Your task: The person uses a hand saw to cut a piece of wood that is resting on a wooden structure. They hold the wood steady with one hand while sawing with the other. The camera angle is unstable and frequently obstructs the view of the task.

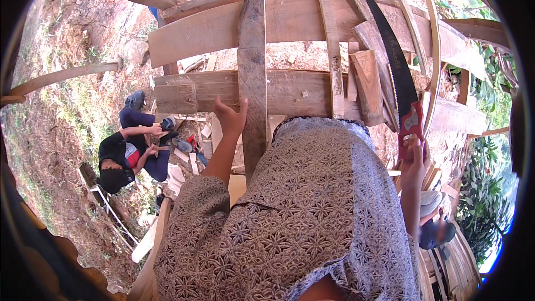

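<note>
My right hand (416, 155) is closed round the red and grey handle of a handsaw (397, 56). Its long black blade points away from me and slants to the left, over several wood pieces. On the other side, my left hand (230, 117) has its fingers apart and holds nothing. Its thumb side is at the left edge of a dark weathered plank (253, 61), which runs from far to near across two wider boards. Whether the hand presses on that plank I cannot tell.
The crossing boards are a far board (195, 40) and a nearer beam (212, 88). Narrow strips (331, 44) and a short wood block (367, 83) lie right of the dark plank. A person (120, 153) sits at left among offcuts; another person (437, 233) is at lower right.
</note>
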### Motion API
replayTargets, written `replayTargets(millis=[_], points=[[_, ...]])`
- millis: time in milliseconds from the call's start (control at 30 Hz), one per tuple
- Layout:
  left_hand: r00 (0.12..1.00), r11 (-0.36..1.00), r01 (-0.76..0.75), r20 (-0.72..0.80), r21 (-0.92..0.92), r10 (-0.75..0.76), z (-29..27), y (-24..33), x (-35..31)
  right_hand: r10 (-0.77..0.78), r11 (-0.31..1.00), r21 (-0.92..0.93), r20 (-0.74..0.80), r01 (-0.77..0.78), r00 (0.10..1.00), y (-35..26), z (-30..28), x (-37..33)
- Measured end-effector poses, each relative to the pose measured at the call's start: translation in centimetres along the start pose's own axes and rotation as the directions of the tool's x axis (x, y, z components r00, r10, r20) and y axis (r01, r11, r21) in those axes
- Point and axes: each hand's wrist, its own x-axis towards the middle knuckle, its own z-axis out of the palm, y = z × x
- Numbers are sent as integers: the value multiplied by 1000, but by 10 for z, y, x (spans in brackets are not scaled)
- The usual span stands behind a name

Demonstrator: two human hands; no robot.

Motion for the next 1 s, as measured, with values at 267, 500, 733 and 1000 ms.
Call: replayTargets(millis=[267, 500, 733, 1000], points=[[896, 943, 331, 303, 33, -325, -10, -29, -63, -15, 1000, 28, 89, 12, 996, 10, 36, 17], [808, 942, 296, 568, -160, -158, -31, -25, -66, -20, 999, 54, 227, 8, 974, 4, 58, 28], [987, 978, 152, -23, -142, -157, -26, 27, -120, -46, 998, 41, 251, 36, 967, 0, 44, 29], [988, 995, -69, -144, -77, 58, -134, 97, -120, -88, 993, 103, 241, 65, 967, 7, 5, 42]])
